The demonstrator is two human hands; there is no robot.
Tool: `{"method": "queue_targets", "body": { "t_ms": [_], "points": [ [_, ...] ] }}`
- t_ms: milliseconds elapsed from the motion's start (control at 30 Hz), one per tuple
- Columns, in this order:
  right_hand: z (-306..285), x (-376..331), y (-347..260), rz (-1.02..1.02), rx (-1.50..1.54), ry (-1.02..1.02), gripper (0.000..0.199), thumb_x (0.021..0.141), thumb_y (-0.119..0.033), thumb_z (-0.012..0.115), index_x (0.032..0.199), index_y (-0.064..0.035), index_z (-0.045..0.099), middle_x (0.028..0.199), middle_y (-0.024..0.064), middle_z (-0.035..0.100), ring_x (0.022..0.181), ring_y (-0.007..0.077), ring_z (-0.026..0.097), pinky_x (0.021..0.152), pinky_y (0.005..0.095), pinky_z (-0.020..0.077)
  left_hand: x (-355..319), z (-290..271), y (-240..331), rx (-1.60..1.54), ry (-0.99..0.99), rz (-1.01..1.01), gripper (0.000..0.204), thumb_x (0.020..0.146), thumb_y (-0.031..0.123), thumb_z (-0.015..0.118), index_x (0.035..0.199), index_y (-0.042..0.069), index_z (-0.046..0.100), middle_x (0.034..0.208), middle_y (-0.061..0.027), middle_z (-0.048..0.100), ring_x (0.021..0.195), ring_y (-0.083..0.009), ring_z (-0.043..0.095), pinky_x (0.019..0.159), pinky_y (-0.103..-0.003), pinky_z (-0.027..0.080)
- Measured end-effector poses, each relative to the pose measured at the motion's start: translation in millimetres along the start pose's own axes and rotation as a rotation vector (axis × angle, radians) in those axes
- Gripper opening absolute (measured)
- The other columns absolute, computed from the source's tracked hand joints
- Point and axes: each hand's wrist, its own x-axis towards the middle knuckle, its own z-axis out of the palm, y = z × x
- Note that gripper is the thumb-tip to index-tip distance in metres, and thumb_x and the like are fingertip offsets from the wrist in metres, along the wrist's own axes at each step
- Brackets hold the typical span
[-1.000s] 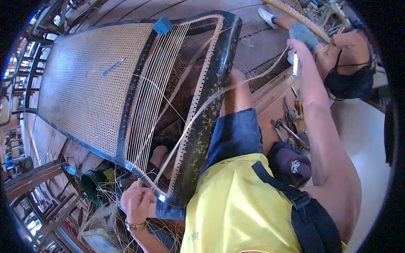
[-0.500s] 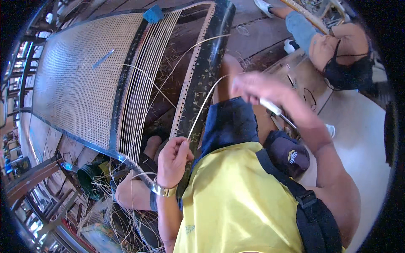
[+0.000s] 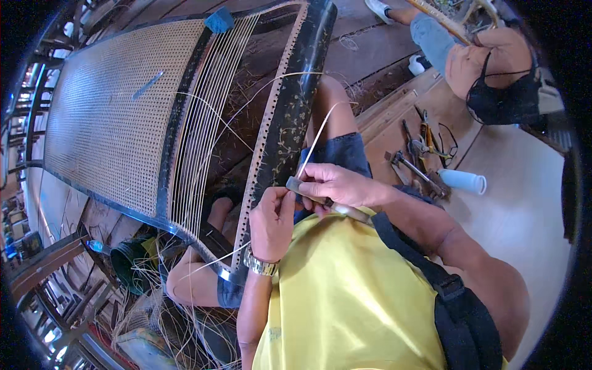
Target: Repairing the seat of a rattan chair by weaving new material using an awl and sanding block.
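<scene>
A: What lies on my left side?
B: There is a light-brown panel of woven cane (image 3: 117, 123), set in a black wooden frame with golden flower painting (image 3: 287, 139). A flat, silvery, ruler-like strip (image 3: 147, 85) lies upon the weaving, I think because this surface makes a handy shelf. A small blue block (image 3: 219, 20) sits at the far edge, maybe for the same reason.

A: And more to the right?
B: Next come straight, pale, parallel cane strands (image 3: 206, 123), which cross one part of the frame's open section. The near rail is close against your body; probably this makes the frame steady and leaves both hands free.

A: How is my left hand?
B: Your left hand (image 3: 270, 225) is raised before the near rail, forearm coming up from below. The tips of thumb and forefinger are together and seem to pinch a pale, narrow cane strip (image 3: 319, 132), though the contact is partly hidden.

A: And my right hand?
B: Your right hand (image 3: 339, 185) touches the left one, with the elbow bent outward. Its fingers are clamped on the same strip, which curves upward, and also around a slim tool with a pale handle (image 3: 353, 213), perhaps to have both ready.

A: What is furthest right?
B: A dark metal hammer (image 3: 414, 168) and a pale-blue cylinder (image 3: 465, 180), placed within your reach, I suppose. Beyond sits another person (image 3: 493, 74).
</scene>
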Motion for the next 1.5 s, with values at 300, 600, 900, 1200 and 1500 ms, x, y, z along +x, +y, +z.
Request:
{"method": "queue_targets", "body": {
  "t_ms": [300,600,900,1200,1500],
  "points": [
    [-2,-2,10,0.024,0.128,0.072,0.02,0.101,-0.019,0.057,0.113,-0.0051,0.065,0.081,0.0034,0.065,0.061,0.0094,0.059,0.055,0.0214,0.0499,-9,3,0,0.154,0.039,0.049,0.01,0.095,0.011,0.061,0.094,0.001,0.06,0.07,-0.0149,0.066,0.058,-0.0272,0.066,0.052,-0.037,0.049],
    [-30,-11,-2,0.009,0.287,0.163,0.016,0.099,-0.017,0.059,0.11,-0.0069,0.063,0.074,0.0055,0.063,0.05,0.0088,0.053,0.043,0.0201,0.0373,-38,-14,5,0.235,0.1,0.049,0.006,0.093,0.01,0.062,0.093,0.004,0.063,0.068,-0.0158,0.064,0.059,-0.0314,0.065,0.053,-0.038,0.049],
    [-57,-11,-11,-0.025,0.181,0.201,0.019,0.1,-0.026,0.059,0.101,-0.0074,0.06,0.066,0.003,0.059,0.051,0.0097,0.052,0.047,0.0231,0.0404,-63,-35,-2,0.262,0.117,-0.091,0.007,0.091,0.008,0.065,0.089,0.002,0.064,0.065,-0.0141,0.062,0.055,-0.0259,0.062,0.052,-0.034,0.047],
    [-32,-28,13,0.094,-0.359,0.243,0.033,0.106,-0.033,0.046,0.128,-0.0081,0.046,0.086,-0.0013,0.048,0.064,0.0056,0.048,0.057,0.0226,0.0403,-46,-35,-4,0.195,0.129,-0.071,0.008,0.092,0.009,0.064,0.091,0.001,0.064,0.067,-0.0154,0.064,0.057,-0.0269,0.065,0.054,-0.035,0.049],
    [-21,-15,60,-0.198,-0.084,0.321,0.017,0.106,-0.022,0.048,0.102,-0.0058,0.053,0.071,-0.0001,0.057,0.061,0.0066,0.056,0.055,0.0245,0.0445,-23,-7,0,0.193,0.121,0.003,0.008,0.093,0.008,0.063,0.09,0.001,0.061,0.067,-0.0159,0.065,0.057,-0.0293,0.065,0.052,-0.036,0.048]
  ]
}}
